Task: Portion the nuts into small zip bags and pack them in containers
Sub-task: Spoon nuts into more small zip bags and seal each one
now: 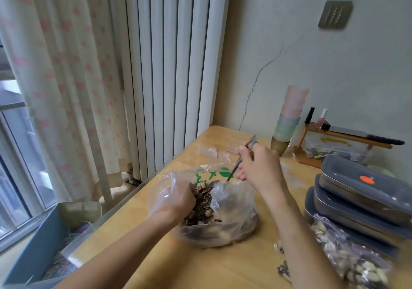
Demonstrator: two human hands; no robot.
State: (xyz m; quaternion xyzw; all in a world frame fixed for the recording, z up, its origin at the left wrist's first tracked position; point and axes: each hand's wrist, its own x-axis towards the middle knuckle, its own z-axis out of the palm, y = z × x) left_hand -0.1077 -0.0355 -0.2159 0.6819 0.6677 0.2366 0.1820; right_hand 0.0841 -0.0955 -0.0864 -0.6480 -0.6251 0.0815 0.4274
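A large clear plastic bag (236,217) of mixed nuts and seeds (202,208) sits on the wooden table (156,255). My left hand (178,197) grips the bag's left rim, partly behind the plastic. My right hand (258,166) holds a metal spoon (236,168) by its handle, with the bowl dipped into the bag's mouth. Small empty zip bags (214,152) lie behind the big bag. Stacked grey lidded containers (361,197) stand at the right. A filled bag of nuts (352,255) lies in front of them.
A few loose nuts (282,264) lie by my right forearm. A stack of pastel cups (288,119) and a small wooden rack (334,141) with bottles stand at the back right. A blue box (40,248) sits left of the table, below the curtain and radiator.
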